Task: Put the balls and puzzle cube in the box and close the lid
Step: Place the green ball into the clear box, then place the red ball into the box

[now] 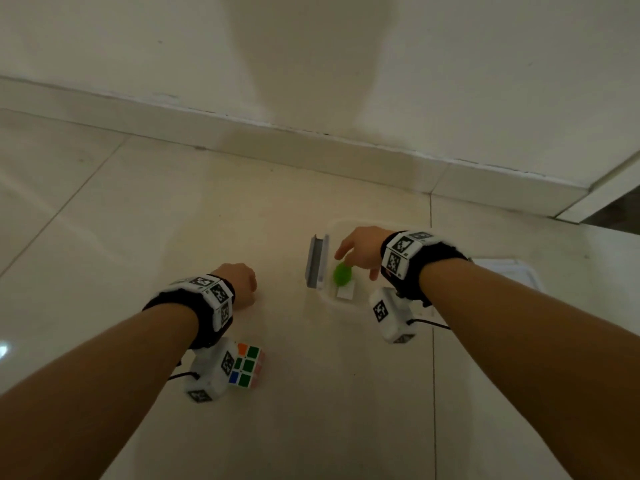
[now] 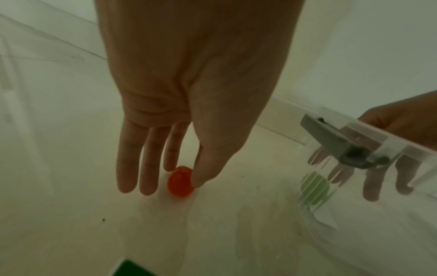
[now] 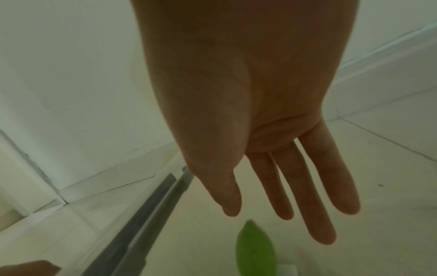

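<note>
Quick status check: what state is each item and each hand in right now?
Box: open, lid off.
Lid: on floor beside box.
Green ball: in box.
Orange ball: on floor, pinched.
Cube: on floor.
Left hand: pinches orange ball.
Right hand: open above green ball.

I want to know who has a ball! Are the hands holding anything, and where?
The left hand pinches the orange ball by its sides, on the floor. The right hand holds nothing; the green ball is below its fingers.

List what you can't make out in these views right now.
- Orange ball: hidden behind the left hand in the head view; firmness of the grip unclear.
- Green ball: blurred, so resting or falling unclear.
- Cube: partly behind the wrist camera.
- Lid: mostly covered by the right arm.
</note>
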The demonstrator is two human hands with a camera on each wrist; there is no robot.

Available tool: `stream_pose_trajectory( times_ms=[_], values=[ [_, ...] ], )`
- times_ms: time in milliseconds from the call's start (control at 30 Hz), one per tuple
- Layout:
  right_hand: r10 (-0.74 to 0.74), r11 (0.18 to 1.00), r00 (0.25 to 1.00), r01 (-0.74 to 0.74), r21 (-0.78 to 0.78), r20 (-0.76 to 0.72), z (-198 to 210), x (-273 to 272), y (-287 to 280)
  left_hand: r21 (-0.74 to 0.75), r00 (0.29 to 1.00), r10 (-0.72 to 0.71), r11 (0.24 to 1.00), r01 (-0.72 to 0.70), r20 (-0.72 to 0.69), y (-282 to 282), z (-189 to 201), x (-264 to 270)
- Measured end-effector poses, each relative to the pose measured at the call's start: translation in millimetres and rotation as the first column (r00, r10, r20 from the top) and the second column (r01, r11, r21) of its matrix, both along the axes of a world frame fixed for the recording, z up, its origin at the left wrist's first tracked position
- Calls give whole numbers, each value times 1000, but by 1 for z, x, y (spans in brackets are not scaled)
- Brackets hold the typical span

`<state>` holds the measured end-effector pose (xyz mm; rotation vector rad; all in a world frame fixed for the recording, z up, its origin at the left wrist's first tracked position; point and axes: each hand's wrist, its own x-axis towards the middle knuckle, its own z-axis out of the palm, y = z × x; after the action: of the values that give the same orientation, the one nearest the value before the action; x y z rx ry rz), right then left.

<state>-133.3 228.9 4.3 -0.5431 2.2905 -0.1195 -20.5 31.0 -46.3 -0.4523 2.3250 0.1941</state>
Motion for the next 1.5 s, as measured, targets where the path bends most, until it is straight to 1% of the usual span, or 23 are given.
stream_pose_trajectory(
  times_ms=[100, 267, 333, 400, 433, 467, 500, 533, 567, 600, 633, 700, 766, 833, 966, 1033, 1066, 1100, 1166, 1200, 1233, 1333, 1500],
  values=[
    [7, 1000, 1000, -7, -5, -25, 3, -1, 4, -10, 1000, -11, 1000, 11, 17, -2, -4, 0],
    [31, 999, 998, -31, -9, -50, 10, -1, 12, -53, 998, -63, 997, 62, -18, 8, -4, 6],
    [29, 999, 997, -31, -23, -74, 13, 0, 14, -30, 997, -63, 998, 62, -35, 12, -2, 9],
    [18, 996, 990, -30, -80, -142, 18, -1, 16, 83, 995, 45, 996, -37, -90, 11, 2, 6],
    [5, 991, 982, -30, -129, -189, 21, -2, 16, 203, 977, 174, 968, -147, -122, 10, 7, 2],
    [-19, 981, 973, -26, -193, -229, 24, -3, 17, 364, 932, 333, 893, -263, -144, 10, 15, -2],
    [-62, 961, 969, -7, -276, -241, 27, -4, 17, 529, 860, 489, 773, -350, -146, 12, 24, -6],
    [-115, 928, 971, 30, -370, -211, 29, -5, 17, 671, 772, 623, 626, -397, -124, 15, 35, -8],
    [-157, 886, 977, 75, -458, -144, 32, -6, 15, 775, 690, 719, 484, -407, -86, 18, 46, -10],
    [-175, 847, 983, 119, -519, -60, 33, -6, 14, 837, 630, 775, 374, -399, -46, 22, 55, -12],
    [-167, 823, 986, 144, -550, 8, 36, -5, 13, 871, 597, 802, 303, -388, -13, 26, 62, -12],
    [-107, 811, 992, 127, -571, 68, 40, -2, 9, 898, 578, 815, 232, -374, 30, 32, 72, -11],
    [-65, 802, 994, 103, -589, 85, 42, 1, 6, 912, 586, 807, 179, -370, 79, 39, 76, -11],
    [-46, 788, 996, 79, -611, 70, 43, 3, 4, 922, 595, 797, 150, -358, 101, 44, 79, -10],
    [-80, 760, 992, 124, -638, 97, 45, 2, 6, 918, 613, 785, 168, -360, 97, 46, 80, -8],
    [-132, 776, 982, 185, -603, 132, 43, -1, 10, 888, 629, 774, 240, -392, 68, 45, 79, -6],
    [-154, 804, 978, 207, -557, 141, 40, -3, 13, 850, 647, 762, 323, -416, 27, 43, 76, -3],
    [-165, 846, 976, 213, -488, 140, 36, -4, 16, 784, 687, 726, 444, -433, -31, 40, 72, 0],
    [-155, 935, 979, 188, -302, 130, 25, -3, 21, 598, 796, 600, 667, -444, -80, 33, 63, 9],
    [-143, 963, 980, 169, -209, 135, 19, -2, 23, 516, 831, 553, 728, -451, -55, 31, 59, 14],
    [-129, 980, 981, 149, -133, 147, 13, 0, 24, 454, 849, 528, 761, -464, -18, 29, 56, 17],
    [-87, 996, 985, 87, 3, 150, -1, 8, 23, 355, 851, 524, 790, -501, 36, 26, 53, 24],
    [-97, 995, 981, 102, -21, 170, -2, 12, 16, 279, 842, 535, 799, -532, 71, 27, 48, 27]
  ],
)
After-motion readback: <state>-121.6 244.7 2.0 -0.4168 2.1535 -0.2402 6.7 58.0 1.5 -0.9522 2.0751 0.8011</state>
